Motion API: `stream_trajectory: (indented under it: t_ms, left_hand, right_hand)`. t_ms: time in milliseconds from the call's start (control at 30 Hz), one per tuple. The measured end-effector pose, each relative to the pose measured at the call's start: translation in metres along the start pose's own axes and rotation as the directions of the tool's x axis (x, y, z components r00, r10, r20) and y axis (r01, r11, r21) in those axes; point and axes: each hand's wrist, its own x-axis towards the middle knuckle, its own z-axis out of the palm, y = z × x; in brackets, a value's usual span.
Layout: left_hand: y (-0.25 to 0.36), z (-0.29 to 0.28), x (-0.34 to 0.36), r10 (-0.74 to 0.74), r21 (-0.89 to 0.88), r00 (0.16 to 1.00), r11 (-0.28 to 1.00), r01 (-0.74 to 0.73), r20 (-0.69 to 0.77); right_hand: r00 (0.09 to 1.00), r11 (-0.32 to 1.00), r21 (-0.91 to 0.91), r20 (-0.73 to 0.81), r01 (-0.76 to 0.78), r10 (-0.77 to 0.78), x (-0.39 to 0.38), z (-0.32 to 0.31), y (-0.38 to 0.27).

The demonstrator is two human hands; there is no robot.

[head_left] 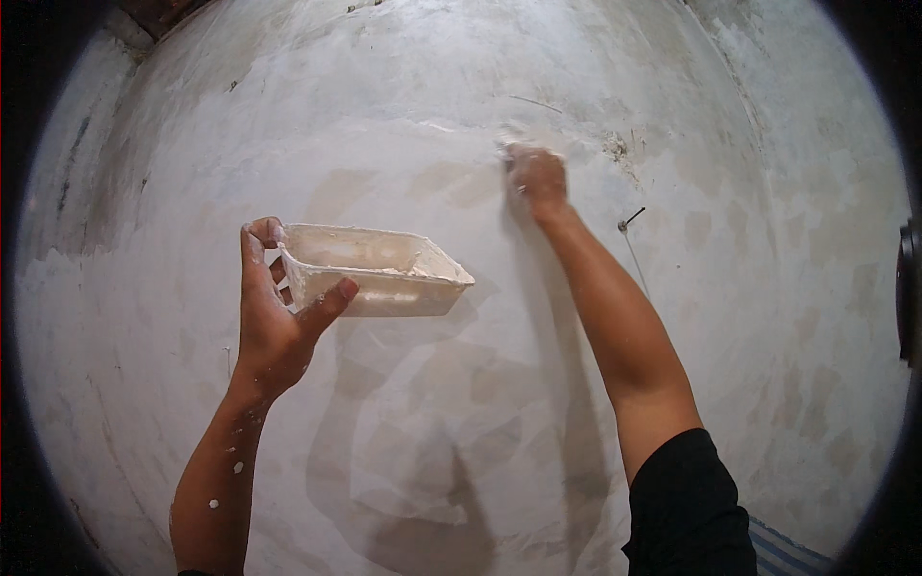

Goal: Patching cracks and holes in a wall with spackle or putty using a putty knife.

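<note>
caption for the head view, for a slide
The left hand holds a smeared plastic tub; the right hand, blurred, is up at a patchy grey wall.

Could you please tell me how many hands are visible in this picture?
2. The left hand holds a pale trough, left of centre; the right hand, motion-blurred, is higher, right of centre, against the wall. Neither is fully hidden.

The right hand (538,179) is blurred, its grip too smeared to tell. The tub (394,296) has its bottom hidden. By the wall's (173,317) right edge, a dark object (906,293) is cut off.
</note>
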Motion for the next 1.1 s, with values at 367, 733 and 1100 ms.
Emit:
stream_trajectory:
  t_ms: [367,733,1100]
  left_hand:
    - [0.005,-0.005,-0.008,-0.075,-0.013,0.997,0.997,0.074,-0.008]
    - [0.008,0.009,-0.006,-0.089,-0.009,0.996,0.996,0.089,-0.013]
    - [-0.020,-0.007,-0.027,-0.176,-0.099,0.939,0.983,0.153,-0.295]
  right_hand:
    - [0.912,0.708,0.638,0.021,0.302,-0.409,-0.007,-0.037,0.030]
    - [0.983,0.973,-0.156,0.047,-0.168,0.177,0.003,-0.035,0.034]
    - [0.800,0.828,0.484,0.358,0.282,-0.482,-0.109,-0.072,-0.090]
